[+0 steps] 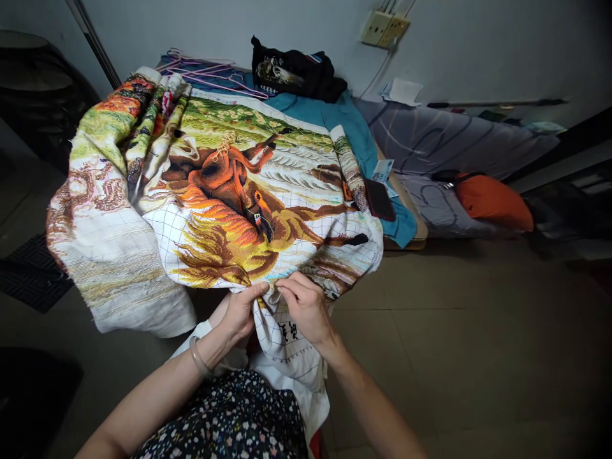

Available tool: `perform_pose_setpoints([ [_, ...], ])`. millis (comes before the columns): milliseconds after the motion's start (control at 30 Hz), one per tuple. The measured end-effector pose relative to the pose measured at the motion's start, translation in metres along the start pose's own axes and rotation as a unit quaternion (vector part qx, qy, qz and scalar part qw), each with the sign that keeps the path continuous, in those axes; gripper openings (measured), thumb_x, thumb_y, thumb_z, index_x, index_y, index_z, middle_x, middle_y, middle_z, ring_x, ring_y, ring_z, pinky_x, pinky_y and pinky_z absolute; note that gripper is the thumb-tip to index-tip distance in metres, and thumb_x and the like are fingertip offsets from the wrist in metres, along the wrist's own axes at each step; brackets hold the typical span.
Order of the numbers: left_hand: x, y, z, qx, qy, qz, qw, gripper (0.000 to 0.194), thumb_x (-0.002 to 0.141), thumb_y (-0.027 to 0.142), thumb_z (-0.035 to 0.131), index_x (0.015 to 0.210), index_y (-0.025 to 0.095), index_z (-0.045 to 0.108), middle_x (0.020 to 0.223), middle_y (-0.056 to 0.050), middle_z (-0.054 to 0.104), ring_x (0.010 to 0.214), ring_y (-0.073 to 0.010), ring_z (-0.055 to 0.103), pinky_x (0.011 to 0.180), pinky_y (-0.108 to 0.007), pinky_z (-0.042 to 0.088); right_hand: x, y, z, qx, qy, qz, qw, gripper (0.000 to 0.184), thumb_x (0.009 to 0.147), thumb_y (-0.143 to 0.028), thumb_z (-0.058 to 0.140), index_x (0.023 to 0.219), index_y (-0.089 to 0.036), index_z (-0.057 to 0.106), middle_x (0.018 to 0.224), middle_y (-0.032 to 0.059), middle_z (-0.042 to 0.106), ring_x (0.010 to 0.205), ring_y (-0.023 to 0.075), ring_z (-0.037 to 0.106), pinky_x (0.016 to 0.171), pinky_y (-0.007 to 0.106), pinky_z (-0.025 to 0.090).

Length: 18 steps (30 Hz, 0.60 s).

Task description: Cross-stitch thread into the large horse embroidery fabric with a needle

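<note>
A large cross-stitch cloth (pixel 224 220) with brown and orange horses and a printed blue grid spreads out before me, its near edge folded down over my lap. My left hand (pixel 241 311) grips that near edge, the thumb pressed on top of the fabric. Close to its right, my right hand (pixel 306 306) is closed in a pinch at the same fold; whatever lies between its fingertips is too small to make out. Loose loops of tan thread (pixel 225 145) rest on the stitched picture. Dark stitched characters (pixel 288 331) show on the hanging part below my right hand.
Behind the cloth lie pink hangers (pixel 205 67) and a black bag (pixel 296 73) with thread skeins on teal fabric (pixel 320 115). A dark phone (pixel 380 199) sits at the cloth's right edge. Farther right is an orange bag (pixel 495 201); a socket (pixel 385 29) is on the wall.
</note>
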<state>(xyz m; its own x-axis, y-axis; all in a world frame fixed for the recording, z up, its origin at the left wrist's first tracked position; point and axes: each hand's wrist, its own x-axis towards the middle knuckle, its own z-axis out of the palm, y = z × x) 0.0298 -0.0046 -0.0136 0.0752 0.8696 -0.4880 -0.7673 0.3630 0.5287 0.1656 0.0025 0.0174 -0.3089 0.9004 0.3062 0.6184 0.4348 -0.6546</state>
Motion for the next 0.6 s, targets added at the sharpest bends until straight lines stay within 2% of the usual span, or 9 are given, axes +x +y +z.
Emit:
perform_pose_setpoints([
  [133,0.0,-0.001,0.0,0.004,-0.004,0.018,1.0,0.042,0.056,0.019,0.079,0.096,0.015,0.069,0.082,-0.004,0.073,0.078,-0.0219,0.067,0.08,-0.035,0.049,0.003,0.005,0.001,0.06,0.005,0.012,0.998,0.018,0.088,-0.014,0.051,0.084,-0.016,0.069,0.075,0.0037,0.06,0.069,0.0139,0.056,0.063,0.025,0.044],
  [333,0.0,0.001,0.003,0.018,-0.001,0.02,1.0,0.045,0.056,0.021,0.08,0.099,0.014,0.068,0.082,-0.007,0.073,0.089,-0.0274,0.067,0.085,-0.039,0.047,0.007,0.009,-0.001,0.118,0.005,0.017,0.993,0.017,0.086,-0.015,0.054,0.083,-0.017,0.071,0.073,0.0027,0.06,0.067,0.0129,0.056,0.061,0.023,0.044],
  [467,0.0,0.001,0.003,0.015,-0.011,0.043,0.999,0.042,0.057,0.02,0.079,0.097,0.015,0.068,0.086,-0.006,0.073,0.09,-0.0252,0.066,0.084,-0.036,0.047,0.008,0.009,0.001,0.105,0.011,0.016,0.994,0.016,0.085,-0.015,0.055,0.081,-0.016,0.07,0.073,0.003,0.061,0.067,0.0132,0.057,0.061,0.024,0.044],
  [600,-0.001,0.0,0.001,0.01,-0.002,0.021,1.0,0.035,0.054,0.021,0.08,0.086,0.013,0.069,0.077,-0.005,0.072,0.075,-0.0209,0.066,0.079,-0.034,0.048,0.005,-0.002,0.006,0.034,0.032,0.018,0.999,0.015,0.087,-0.015,0.052,0.083,-0.016,0.067,0.077,0.0037,0.063,0.069,0.0141,0.058,0.064,0.024,0.046],
])
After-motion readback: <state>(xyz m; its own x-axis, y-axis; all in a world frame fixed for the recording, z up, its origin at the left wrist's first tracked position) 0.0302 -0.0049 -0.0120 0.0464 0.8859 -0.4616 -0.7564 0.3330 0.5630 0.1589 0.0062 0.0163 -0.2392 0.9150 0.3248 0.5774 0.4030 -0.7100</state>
